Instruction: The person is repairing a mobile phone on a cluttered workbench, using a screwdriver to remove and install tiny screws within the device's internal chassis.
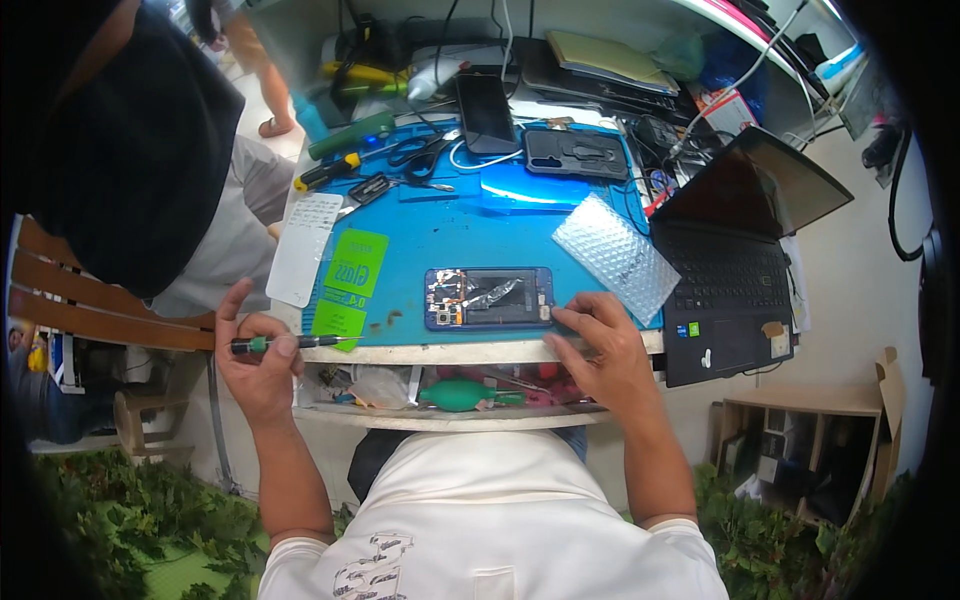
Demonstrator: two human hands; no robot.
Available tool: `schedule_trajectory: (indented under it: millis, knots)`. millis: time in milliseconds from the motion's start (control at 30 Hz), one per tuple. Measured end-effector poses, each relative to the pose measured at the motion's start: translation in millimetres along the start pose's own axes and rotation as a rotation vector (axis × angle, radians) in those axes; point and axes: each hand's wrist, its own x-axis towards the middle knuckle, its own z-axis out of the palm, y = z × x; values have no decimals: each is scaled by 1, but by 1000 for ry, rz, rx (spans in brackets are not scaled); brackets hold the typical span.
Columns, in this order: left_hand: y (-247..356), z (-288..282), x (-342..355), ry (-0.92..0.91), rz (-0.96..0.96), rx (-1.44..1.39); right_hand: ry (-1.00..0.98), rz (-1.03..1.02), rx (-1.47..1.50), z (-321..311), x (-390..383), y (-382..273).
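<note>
My left hand (258,365) grips a slim black-and-green screwdriver (285,343), its tip pointing right, over the mat's lower-left edge. At the front middle of the blue mat (420,240) lies an opened blue phone (515,300) with internal parts exposed and a clear strip across it. My right hand (600,355) is at that phone's right end, thumb and fingers apart, index fingertip at or touching its edge. Left of the phone are green printed cards (350,260) and a white card (300,250). A bubble-wrap sheet (615,255) lies to the right, above my right hand.
An open laptop (725,310) stands at right. Tools including scissors (410,155), a dark phone (485,115) and a black case (570,155) crowd the back. An open drawer (460,390) sits below the desk. A person in dark top (145,170) is at left, beside a wooden bench.
</note>
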Motion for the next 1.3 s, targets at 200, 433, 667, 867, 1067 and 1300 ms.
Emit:
schedule_trajectory:
  millis: [200, 433, 667, 867, 1067, 1300]
  knots:
    - [-6, -1, -1, -64, 49, 88, 31, -2, 22, -4, 3, -6]
    - [27, 20, 5, -184, 229, 443, 108, -101, 24, -6, 11, -9]
    - [40, 63, 45, -384, 322, 464, 157, -192, 47, 10, 18, -2]
    - [3, 99, 74, -503, 135, 625, 283, -175, 142, 18, 15, 12]
    - [-35, 120, 83, -456, 142, 519, 274, -147, 223, 17, 14, 18]
    - [-50, 180, 73, -615, 194, 410, 262, -112, 278, 16, 12, 19]
